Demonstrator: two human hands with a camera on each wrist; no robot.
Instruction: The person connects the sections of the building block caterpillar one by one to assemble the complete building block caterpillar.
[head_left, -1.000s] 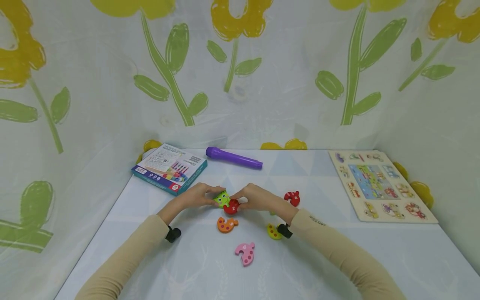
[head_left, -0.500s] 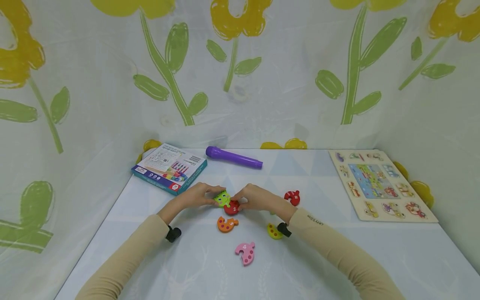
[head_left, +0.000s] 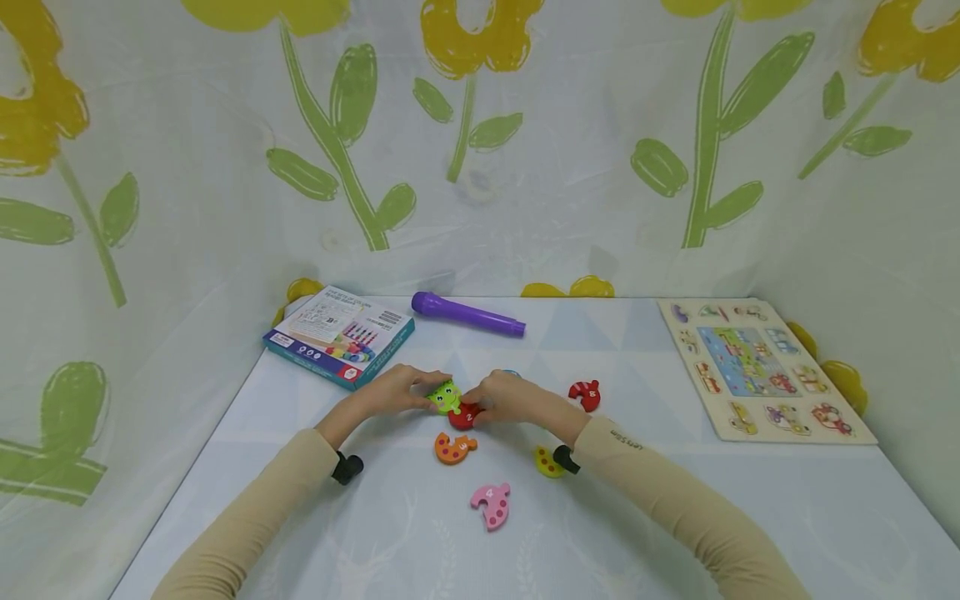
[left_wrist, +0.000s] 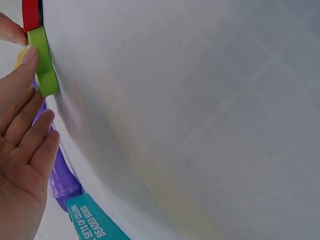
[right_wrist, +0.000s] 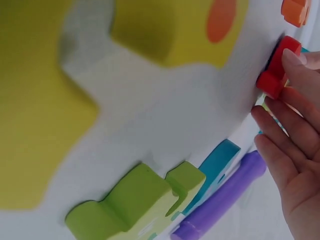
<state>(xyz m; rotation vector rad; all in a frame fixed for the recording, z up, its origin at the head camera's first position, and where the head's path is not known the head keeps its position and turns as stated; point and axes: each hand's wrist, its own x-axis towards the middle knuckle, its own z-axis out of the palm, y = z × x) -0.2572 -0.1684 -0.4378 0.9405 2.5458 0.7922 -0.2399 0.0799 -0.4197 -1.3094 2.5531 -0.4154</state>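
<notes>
My left hand [head_left: 392, 390] pinches a green caterpillar-head puzzle piece [head_left: 442, 398] with a smiling face. Thumb and fingertips lie along the edge of that green piece in the left wrist view, the other fingers extended. Right beside it, my right hand [head_left: 508, 397] pinches a red puzzle piece [head_left: 461, 419] numbered 2. The red piece sits against the lower right of the green head. In the right wrist view the thumb presses the red piece's side, with its far side hidden. Just below are an orange piece [head_left: 451, 451] numbered 3 and a pink piece [head_left: 494, 506] numbered 4.
A yellow piece [head_left: 547, 463] lies near the right wrist, and a striped red piece [head_left: 585, 395] beyond. Green [right_wrist: 135, 195] and blue pieces [right_wrist: 220, 162] lie beside the right hand. Behind are a boxed set [head_left: 337, 337], a purple toy microphone [head_left: 468, 315] and a picture puzzle board [head_left: 757, 375].
My right hand has shifted slightly on the red piece, and a blue edge now shows behind it. The left hand and the green head stay almost still.
</notes>
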